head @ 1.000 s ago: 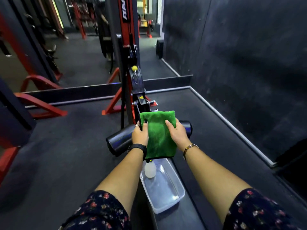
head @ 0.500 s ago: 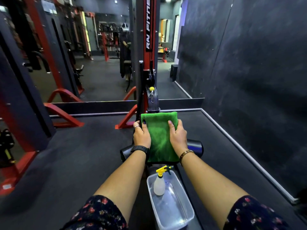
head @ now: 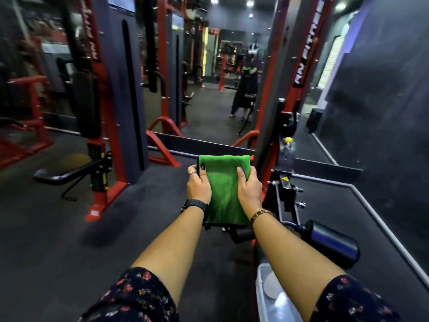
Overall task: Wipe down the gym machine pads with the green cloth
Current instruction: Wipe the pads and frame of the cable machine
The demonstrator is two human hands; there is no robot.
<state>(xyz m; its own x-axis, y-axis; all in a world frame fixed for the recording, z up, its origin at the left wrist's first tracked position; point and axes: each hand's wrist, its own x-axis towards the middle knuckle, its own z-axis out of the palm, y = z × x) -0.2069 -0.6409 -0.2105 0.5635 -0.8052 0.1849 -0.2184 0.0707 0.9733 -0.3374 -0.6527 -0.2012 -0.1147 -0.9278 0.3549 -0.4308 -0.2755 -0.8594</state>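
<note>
Now | green cloth [head: 223, 189] | gripped between left hand [head: 198, 187], right hand [head: 250, 190]

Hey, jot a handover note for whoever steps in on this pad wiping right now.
Hands: left hand and right hand each grip one side of the green cloth.
Cloth: folded, draped over a pad it hides.
Black roller pad lies bare at lower right, with the clear tub near it.
Done: cannot tell how much is wiped.
To do: wipe the covered pad, then the roller pad.
</note>
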